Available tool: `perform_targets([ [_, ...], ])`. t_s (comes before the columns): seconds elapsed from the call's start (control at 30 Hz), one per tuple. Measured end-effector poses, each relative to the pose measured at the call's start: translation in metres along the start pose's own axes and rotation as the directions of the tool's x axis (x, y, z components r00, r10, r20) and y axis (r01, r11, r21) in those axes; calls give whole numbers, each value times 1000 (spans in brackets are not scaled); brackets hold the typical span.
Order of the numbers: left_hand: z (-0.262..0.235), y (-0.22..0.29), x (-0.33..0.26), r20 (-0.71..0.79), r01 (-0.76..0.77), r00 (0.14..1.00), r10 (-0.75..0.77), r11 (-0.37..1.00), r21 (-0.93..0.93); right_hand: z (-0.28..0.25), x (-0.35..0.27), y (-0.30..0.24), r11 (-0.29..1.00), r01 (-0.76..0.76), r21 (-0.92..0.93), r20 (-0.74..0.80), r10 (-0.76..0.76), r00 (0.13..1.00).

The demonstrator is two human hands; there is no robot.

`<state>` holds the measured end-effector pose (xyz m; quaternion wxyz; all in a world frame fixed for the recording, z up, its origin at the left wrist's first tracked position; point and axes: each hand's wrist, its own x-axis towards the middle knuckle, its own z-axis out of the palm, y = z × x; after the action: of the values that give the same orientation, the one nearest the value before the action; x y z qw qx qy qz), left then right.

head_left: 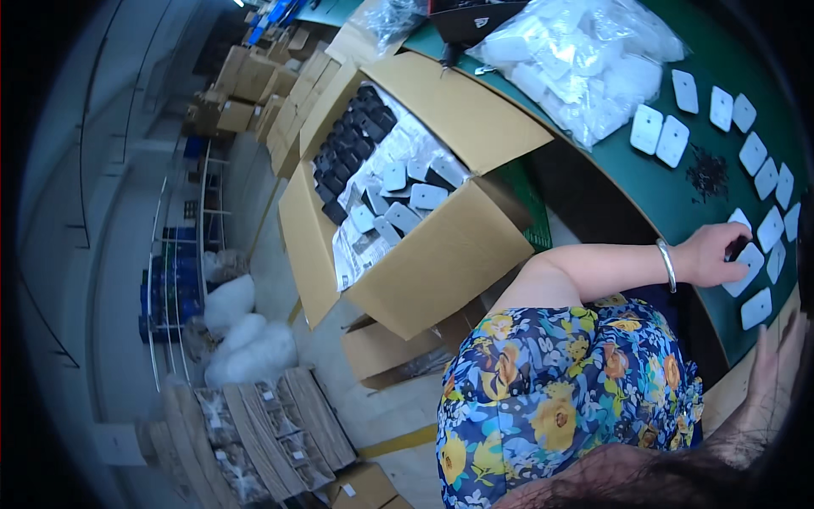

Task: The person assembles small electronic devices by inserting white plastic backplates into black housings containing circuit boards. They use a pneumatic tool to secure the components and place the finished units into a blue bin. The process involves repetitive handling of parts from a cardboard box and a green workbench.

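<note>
My left hand point(716, 254), with a silver bangle on the wrist, reaches over the green table point(721, 327). Its thumb and fingers are closed around something dark and small, right above a white rounded plate point(748, 270). My right hand point(770, 365) is at the table's near edge, fingers stretched out, partly lost in the dark rim; nothing shows in it. Several similar white plates point(756, 309) with small holes lie spread about the tabletop. Beside them is a loose heap of tiny dark pieces point(708, 174), too small to make out.
An open carton point(441, 263) stands left of the table, holding black parts point(356, 127) and white plates on paper. A clear bag point(585, 68) full of white pieces sits on the table's far part. Stacked cartons point(250, 76) and bundled goods point(254, 433) stand on the floor.
</note>
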<state>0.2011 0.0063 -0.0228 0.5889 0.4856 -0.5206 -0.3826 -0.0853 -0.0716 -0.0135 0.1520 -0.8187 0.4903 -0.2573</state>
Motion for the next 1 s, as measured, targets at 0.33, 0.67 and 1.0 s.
perform_targets([
  [0.33, 14, -32, 15, -57, -178, 983, 175, 983, -39, 54, 8, 9, 996, 84, 21, 154, -86, 984],
  [0.67, -13, -3, -37, 93, 481, 824, -558, 605, -635, 61, 16, -33, 995, 83, -50, 172, -74, 982],
  [1.0, -27, -48, -8, -313, 160, 946, -81, 959, 234, 80, 45, -48, 989, 146, -18, 228, -138, 964],
])
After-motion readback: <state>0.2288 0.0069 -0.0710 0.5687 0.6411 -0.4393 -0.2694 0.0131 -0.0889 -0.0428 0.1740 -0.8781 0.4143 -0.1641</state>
